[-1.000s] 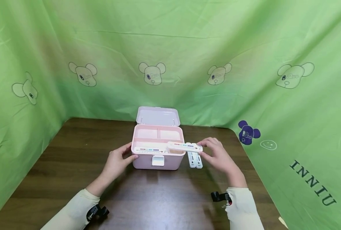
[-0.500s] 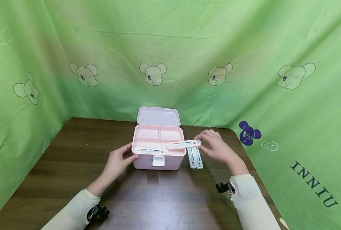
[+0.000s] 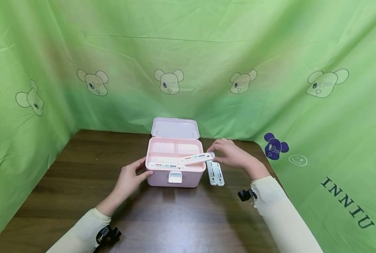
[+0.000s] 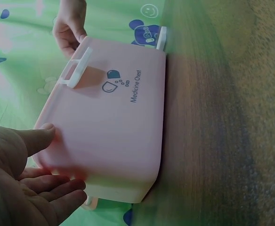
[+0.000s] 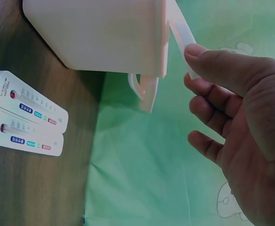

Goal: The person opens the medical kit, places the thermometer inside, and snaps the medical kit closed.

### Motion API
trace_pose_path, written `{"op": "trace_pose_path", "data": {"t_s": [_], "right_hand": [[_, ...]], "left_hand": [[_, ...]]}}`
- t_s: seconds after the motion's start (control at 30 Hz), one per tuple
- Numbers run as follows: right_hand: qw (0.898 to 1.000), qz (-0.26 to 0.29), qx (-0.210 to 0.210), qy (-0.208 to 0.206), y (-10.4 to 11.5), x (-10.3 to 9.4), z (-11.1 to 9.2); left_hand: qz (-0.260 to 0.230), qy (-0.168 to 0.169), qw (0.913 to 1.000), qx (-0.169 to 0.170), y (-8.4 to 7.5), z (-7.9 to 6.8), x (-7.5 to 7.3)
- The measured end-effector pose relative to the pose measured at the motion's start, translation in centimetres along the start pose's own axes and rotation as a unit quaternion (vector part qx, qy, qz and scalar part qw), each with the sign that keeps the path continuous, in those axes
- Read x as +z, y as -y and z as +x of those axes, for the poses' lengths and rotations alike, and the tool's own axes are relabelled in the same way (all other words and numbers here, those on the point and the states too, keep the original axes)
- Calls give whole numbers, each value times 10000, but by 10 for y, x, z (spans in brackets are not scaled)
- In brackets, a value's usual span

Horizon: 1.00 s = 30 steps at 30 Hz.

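Observation:
A pink medicine box [image 3: 157,180] stands with its lid [image 3: 175,128] raised at the back. My left hand [image 3: 131,179] rests at its left front corner, thumb on the front wall and nearly straight fingers along the side. My right hand [image 3: 230,153] pinches one end of a white thermometer [image 3: 194,159] between thumb and fingers. Its other end slants down over the front compartment. Inside that compartment, along the front wall, lies another thermometer [image 3: 165,166]. Two more thermometers [image 5: 29,113] lie side by side on the table, right of the box.
Dividers [image 3: 176,146] split the box into a long front compartment and two rear ones. A white latch [image 3: 175,176] hangs at the front. The brown wooden table [image 3: 112,151] reaches to a green printed curtain [image 3: 203,45] behind and at both sides.
My right hand has moved left and slightly up, carrying the thermometer further over the box; its right end now tilts higher. The left hand has stayed at the box corner.

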State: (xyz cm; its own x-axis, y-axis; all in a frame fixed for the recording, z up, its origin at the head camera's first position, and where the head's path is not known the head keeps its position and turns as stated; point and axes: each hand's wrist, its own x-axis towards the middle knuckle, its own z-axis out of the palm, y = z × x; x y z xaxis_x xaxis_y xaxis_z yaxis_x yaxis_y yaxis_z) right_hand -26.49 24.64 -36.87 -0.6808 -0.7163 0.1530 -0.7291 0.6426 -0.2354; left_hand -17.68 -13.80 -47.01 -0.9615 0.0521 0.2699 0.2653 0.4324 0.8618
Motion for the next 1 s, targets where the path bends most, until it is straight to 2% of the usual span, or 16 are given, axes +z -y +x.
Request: {"op": "trace_pose_path", "data": {"t_s": [0.6,1.0], "right_hand": [[9969,426,-135,654,0,-1,24],[9948,505,-315,823,3,7,47]], "left_hand": [[91,46,9999,-80,-2,0,0],[67,20,9998,-173,-2,0,0]]}}
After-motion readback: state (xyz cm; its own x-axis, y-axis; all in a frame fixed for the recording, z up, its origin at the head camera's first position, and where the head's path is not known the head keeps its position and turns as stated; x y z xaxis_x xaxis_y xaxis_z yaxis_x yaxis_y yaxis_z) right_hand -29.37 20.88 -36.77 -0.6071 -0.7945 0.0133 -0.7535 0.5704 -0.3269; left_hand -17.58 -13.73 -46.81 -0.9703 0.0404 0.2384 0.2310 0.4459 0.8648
